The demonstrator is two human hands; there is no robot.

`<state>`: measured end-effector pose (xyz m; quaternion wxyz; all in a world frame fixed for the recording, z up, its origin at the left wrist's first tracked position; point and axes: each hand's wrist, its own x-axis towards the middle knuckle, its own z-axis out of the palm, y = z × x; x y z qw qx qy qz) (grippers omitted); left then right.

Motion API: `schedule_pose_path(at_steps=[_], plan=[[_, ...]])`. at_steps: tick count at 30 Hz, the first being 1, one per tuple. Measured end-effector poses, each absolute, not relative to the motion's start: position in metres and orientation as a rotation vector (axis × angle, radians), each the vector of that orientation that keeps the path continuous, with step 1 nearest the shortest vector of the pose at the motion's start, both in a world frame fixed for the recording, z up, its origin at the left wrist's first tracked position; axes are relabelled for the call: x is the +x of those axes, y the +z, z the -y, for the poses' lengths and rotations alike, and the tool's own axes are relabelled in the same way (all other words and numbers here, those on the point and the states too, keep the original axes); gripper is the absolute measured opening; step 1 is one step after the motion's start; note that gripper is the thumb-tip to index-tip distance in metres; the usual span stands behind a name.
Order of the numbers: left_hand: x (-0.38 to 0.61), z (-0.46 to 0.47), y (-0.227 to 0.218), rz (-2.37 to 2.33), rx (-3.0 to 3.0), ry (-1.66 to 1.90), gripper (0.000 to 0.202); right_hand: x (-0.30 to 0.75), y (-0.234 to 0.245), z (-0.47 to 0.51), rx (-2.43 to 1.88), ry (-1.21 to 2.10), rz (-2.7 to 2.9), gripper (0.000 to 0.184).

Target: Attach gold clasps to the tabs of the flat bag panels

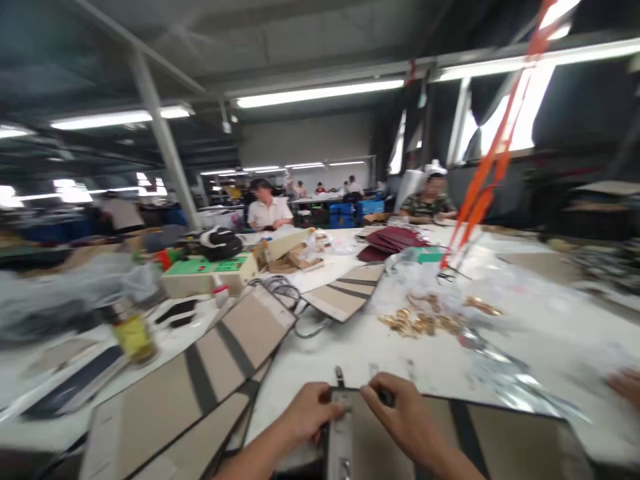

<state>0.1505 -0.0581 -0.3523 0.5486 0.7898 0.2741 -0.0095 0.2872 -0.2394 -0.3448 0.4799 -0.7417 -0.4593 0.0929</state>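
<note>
In front of me lies a beige board panel [515, 433] with dark edging and dark bands; a pale strip with small metal fittings [345, 460] runs along its left end. My left hand [311, 415] grips that end, thumb on top near the strip's upper corner. Just to the right, my right hand [405, 417] is closed at the panel's far edge, its fingers curled around something dark and largely hidden. A small dark metal piece [339, 377] stands out just beyond the edge between both hands. Similar banded panels [165, 407] are stacked at my left.
Gold-coloured metal parts [420, 322] lie in a heap ahead, beside clear plastic bags [520, 380]. A bottle of yellow liquid [133, 337] and a green-topped machine [210, 273] stand left. Orange straps [483, 193] hang at right. Another person's hand [627, 385] shows at the right edge.
</note>
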Motion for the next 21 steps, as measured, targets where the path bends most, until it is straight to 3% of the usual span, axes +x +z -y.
schedule_pose_path(at_steps=[2,6,9,14,21], plan=[[0.152,0.055,-0.352,-0.543,1.931,-0.016,0.06,0.3,-0.342,0.259,-1.904,0.112,1.133,0.027],[0.148,0.054,-0.343,-0.427,2.097,0.023,0.059,0.322,-0.338,0.307,-2.265,0.015,1.082,0.038],[0.137,0.06,-0.326,-0.424,2.266,0.085,0.047,0.324,-0.33,0.34,-2.411,0.077,1.09,0.035],[0.128,0.067,-0.28,-0.325,2.566,0.142,0.038,0.312,-0.296,0.376,-2.408,0.058,1.146,0.017],[0.132,0.077,-0.204,-0.237,2.791,0.384,0.032,0.295,-0.235,0.399,-2.161,0.266,1.296,0.011]])
